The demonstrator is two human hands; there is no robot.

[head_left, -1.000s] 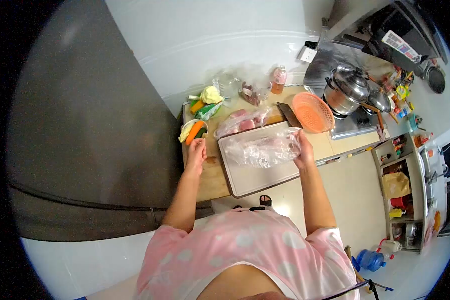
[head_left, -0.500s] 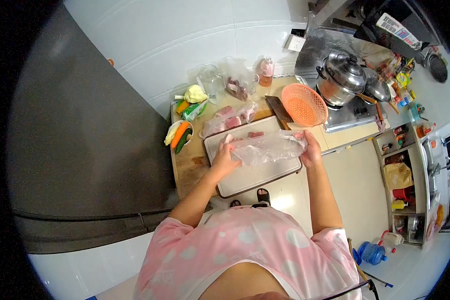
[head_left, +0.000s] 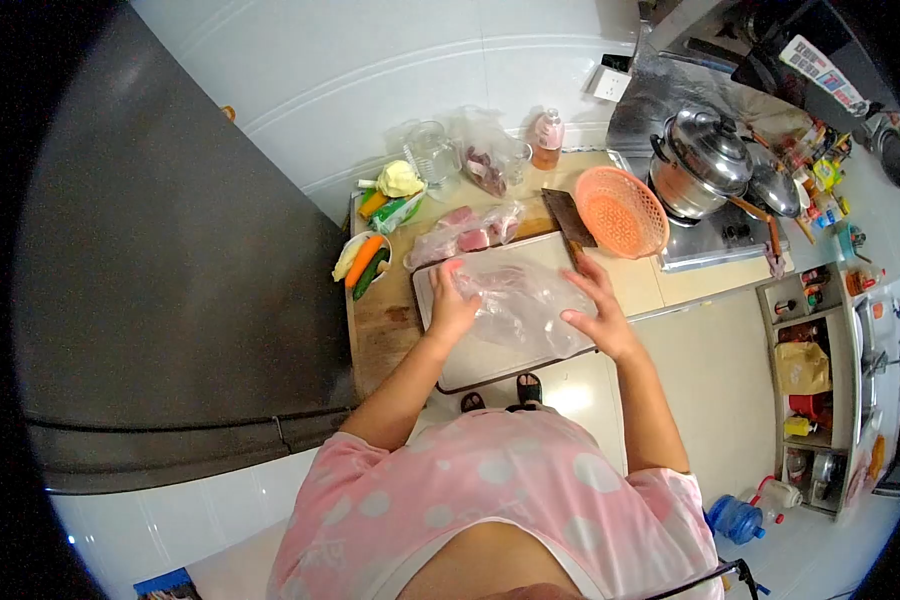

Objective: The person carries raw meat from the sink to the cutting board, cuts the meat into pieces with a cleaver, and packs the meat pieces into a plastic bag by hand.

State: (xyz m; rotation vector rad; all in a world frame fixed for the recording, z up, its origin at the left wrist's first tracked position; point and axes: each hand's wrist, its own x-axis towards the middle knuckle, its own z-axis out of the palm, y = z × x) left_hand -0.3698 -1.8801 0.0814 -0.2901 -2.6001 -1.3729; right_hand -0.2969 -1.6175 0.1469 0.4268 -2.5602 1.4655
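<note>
A clear plastic bag [head_left: 530, 315] spreads over the white cutting board [head_left: 465, 372] in front of me. My left hand [head_left: 452, 308] is closed on the bag's left side. At the bag's right edge, my right hand [head_left: 605, 312] has its thumb and fingers apart; a light touch on the plastic cannot be ruled out. Beyond the board lies raw meat [head_left: 473, 240] in clear plastic. A cleaver [head_left: 568, 216] rests beside it, its wooden handle pointing toward my right hand. The bag covers the middle of the board, and what lies under it is hard to make out.
An orange basket [head_left: 660, 222] stands right of the cleaver. Farther right, a steel pot [head_left: 685, 180] sits on the stove. A bowl of vegetables [head_left: 362, 268], a cauliflower [head_left: 400, 179], a glass jug [head_left: 432, 158], bagged dark meat [head_left: 485, 170] and a bottle [head_left: 547, 140] line the counter.
The bag has gone from stretched between both hands to spread wider and lower over the board. My right hand has opened from its grip; my left keeps its hold.
</note>
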